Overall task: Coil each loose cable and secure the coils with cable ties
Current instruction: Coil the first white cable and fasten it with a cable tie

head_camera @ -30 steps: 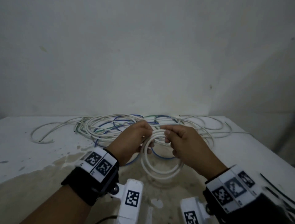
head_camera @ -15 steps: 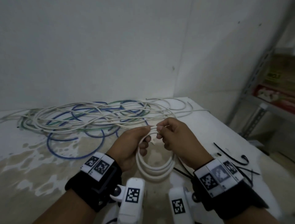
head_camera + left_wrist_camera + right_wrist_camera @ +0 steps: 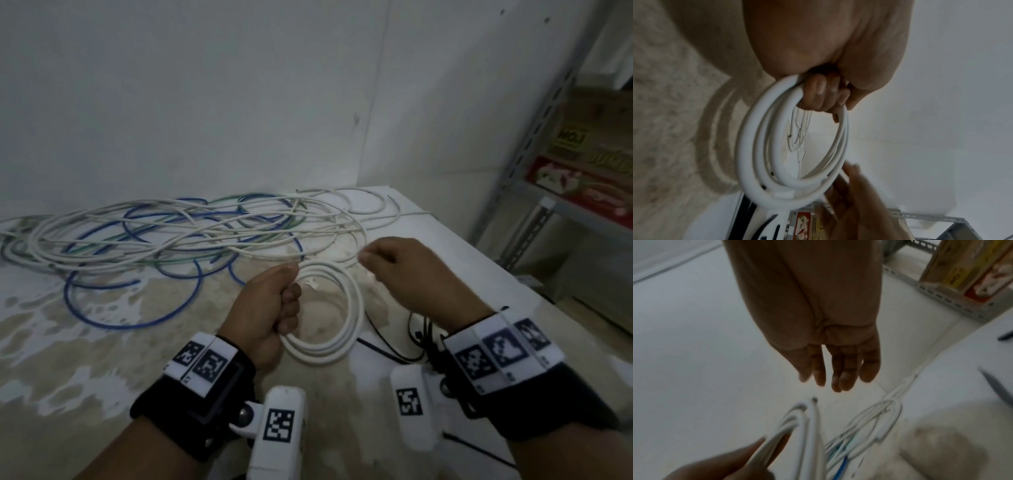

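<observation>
While L fingers (image 3: 819, 95) wrap coil (image 3: 337, 317), R hand (image 3: 407, 274) apart

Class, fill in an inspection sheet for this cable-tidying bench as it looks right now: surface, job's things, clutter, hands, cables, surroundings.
Surface: white table, worn and stained brownish toward the near side.
Job's things: white cable coil of several loops; black cable ties lying on the table beside it.
Clutter: nothing seen.
Hands: left hand grips the coil at one side; right hand is off the coil, fingers relaxed, holding nothing.
Cables: loose tangle of white, blue and green cables at the back of the table.
Surroundings: plain white wall; metal shelf with printed boxes at the right.
</observation>
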{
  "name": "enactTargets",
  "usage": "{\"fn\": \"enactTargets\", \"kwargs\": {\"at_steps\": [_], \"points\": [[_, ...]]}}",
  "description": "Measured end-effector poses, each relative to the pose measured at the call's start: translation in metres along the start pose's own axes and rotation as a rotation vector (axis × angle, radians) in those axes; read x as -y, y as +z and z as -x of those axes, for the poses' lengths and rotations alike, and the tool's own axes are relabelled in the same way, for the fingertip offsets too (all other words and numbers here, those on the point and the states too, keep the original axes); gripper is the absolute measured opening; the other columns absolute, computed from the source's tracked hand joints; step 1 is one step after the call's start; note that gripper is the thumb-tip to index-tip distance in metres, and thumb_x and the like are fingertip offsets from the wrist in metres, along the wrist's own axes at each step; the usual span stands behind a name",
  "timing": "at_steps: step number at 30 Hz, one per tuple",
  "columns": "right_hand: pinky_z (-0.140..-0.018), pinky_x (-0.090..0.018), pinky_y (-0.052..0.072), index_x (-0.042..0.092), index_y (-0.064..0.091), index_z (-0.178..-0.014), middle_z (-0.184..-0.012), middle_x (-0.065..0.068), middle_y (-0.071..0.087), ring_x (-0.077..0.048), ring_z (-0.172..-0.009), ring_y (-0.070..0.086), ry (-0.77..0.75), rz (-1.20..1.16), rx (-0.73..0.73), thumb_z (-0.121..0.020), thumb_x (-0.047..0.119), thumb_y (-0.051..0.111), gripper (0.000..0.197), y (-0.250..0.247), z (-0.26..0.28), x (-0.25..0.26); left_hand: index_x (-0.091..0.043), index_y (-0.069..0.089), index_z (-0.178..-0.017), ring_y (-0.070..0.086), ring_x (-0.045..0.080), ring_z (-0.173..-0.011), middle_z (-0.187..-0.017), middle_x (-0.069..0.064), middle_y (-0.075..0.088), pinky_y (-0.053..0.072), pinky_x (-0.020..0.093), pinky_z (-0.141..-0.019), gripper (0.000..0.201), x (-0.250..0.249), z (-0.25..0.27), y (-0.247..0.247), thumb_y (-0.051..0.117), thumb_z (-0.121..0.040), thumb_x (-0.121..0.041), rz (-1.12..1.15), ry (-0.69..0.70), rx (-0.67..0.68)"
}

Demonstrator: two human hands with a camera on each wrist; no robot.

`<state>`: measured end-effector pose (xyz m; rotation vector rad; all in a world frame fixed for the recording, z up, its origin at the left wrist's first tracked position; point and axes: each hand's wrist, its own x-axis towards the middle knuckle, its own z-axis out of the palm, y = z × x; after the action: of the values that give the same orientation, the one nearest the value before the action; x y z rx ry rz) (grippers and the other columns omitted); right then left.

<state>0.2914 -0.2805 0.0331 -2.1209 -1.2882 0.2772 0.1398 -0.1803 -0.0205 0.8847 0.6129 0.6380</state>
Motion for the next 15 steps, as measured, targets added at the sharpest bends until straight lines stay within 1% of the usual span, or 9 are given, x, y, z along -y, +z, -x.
{"fn": "enactTargets", "kwargs": {"at_steps": [2, 4, 5, 6, 7, 9, 11, 12, 15], "points": [[-0.059, -0.012, 0.041, 0.014, 0.071, -0.087, -0.085, 0.006, 0.067, -0.006, -0.077, 0.059, 0.030, 0.164, 0.120, -0.091, 0.026, 0.059, 0.017, -0.016, 0.005, -0.004, -0.017, 0.050, -0.086, 0.020, 0.005, -0.034, -0.048, -0.006, 0.029, 0.014, 0.016, -0.034, 0.019, -0.003, -0.004, -0.007, 0.039, -0.101, -0.018, 0.052, 0.036, -0.049], [-0.052, -0.007, 0.040, 0.015, 0.075, -0.087, -0.076, 0.009, 0.066, -0.002, -0.069, 0.058, 0.075, 0.296, 0.342, -0.086, 0.022, 0.065, 0.012, -0.019, 0.015, -0.002, -0.018, 0.052, -0.090, 0.021, 0.005, -0.033, -0.048, -0.006, 0.030, 0.017, 0.015, -0.033, 0.017, -0.004, -0.007, -0.012, 0.039, -0.102, -0.020, 0.103, 0.064, -0.087], [-0.055, -0.008, 0.043, 0.015, 0.075, -0.090, -0.079, 0.007, 0.067, -0.005, -0.072, 0.059, 0.091, 0.388, 0.437, -0.084, 0.023, 0.067, 0.013, -0.015, 0.019, 0.000, -0.018, 0.053, -0.093, 0.022, 0.005, -0.033, -0.048, -0.006, 0.030, 0.018, 0.015, -0.033, 0.016, -0.004, -0.007, -0.014, 0.039, -0.102, -0.020, 0.118, 0.073, -0.101], [-0.061, -0.014, 0.046, 0.013, 0.074, -0.093, -0.084, 0.003, 0.068, -0.010, -0.078, 0.061, 0.098, 0.497, 0.498, -0.082, 0.026, 0.069, 0.018, -0.009, 0.021, 0.000, -0.017, 0.052, -0.094, 0.023, 0.005, -0.033, -0.047, -0.006, 0.031, 0.019, 0.015, -0.034, 0.016, -0.004, -0.007, -0.015, 0.038, -0.102, -0.020, 0.126, 0.080, -0.110], [-0.067, -0.020, 0.048, 0.011, 0.072, -0.094, -0.087, -0.001, 0.067, -0.015, -0.083, 0.062, 0.100, 0.601, 0.535, -0.079, 0.031, 0.072, 0.025, -0.003, 0.023, -0.001, -0.017, 0.051, -0.094, 0.023, 0.005, -0.033, -0.047, -0.006, 0.031, 0.020, 0.015, -0.034, 0.016, -0.003, -0.007, -0.015, 0.038, -0.102, -0.019, 0.131, 0.084, -0.114], [-0.069, -0.026, 0.049, 0.010, 0.066, -0.083, -0.076, 0.000, 0.060, -0.018, -0.079, 0.059, 0.105, 0.720, 0.552, -0.074, 0.036, 0.076, 0.029, 0.007, 0.022, -0.006, -0.018, 0.049, -0.091, 0.024, 0.006, -0.033, -0.048, -0.006, 0.032, 0.021, 0.014, -0.035, 0.017, -0.002, -0.006, -0.017, 0.036, -0.103, -0.018, 0.145, 0.084, -0.110], [-0.064, -0.027, 0.045, 0.013, 0.055, -0.070, -0.064, 0.003, 0.049, -0.017, -0.072, 0.054, 0.090, 0.810, 0.545, -0.073, 0.033, 0.076, 0.030, 0.013, 0.022, -0.009, -0.018, 0.049, -0.090, 0.024, 0.006, -0.034, -0.050, -0.005, 0.032, 0.022, 0.013, -0.036, 0.019, -0.001, -0.004, -0.018, 0.035, -0.103, -0.018, 0.169, 0.079, -0.096], [-0.064, -0.027, 0.043, 0.014, 0.050, -0.067, -0.063, 0.003, 0.046, -0.017, -0.071, 0.052, 0.090, 0.848, 0.547, -0.074, 0.030, 0.075, 0.031, 0.015, 0.022, -0.009, -0.018, 0.049, -0.090, 0.025, 0.006, -0.034, -0.051, -0.004, 0.032, 0.023, 0.013, -0.035, 0.020, -0.001, -0.004, -0.018, 0.035, -0.103, -0.018, 0.179, 0.076, -0.086], [-0.064, -0.026, 0.042, 0.014, 0.051, -0.068, -0.072, 0.000, 0.051, -0.017, -0.072, 0.051, 0.091, 0.883, 0.559, -0.078, 0.022, 0.069, 0.022, 0.019, 0.020, -0.008, -0.018, 0.050, -0.088, 0.025, 0.007, -0.035, -0.054, -0.003, 0.031, 0.024, 0.016, -0.034, 0.021, -0.001, -0.002, -0.020, 0.035, -0.103, -0.021, 0.186, 0.059, -0.065]]}}
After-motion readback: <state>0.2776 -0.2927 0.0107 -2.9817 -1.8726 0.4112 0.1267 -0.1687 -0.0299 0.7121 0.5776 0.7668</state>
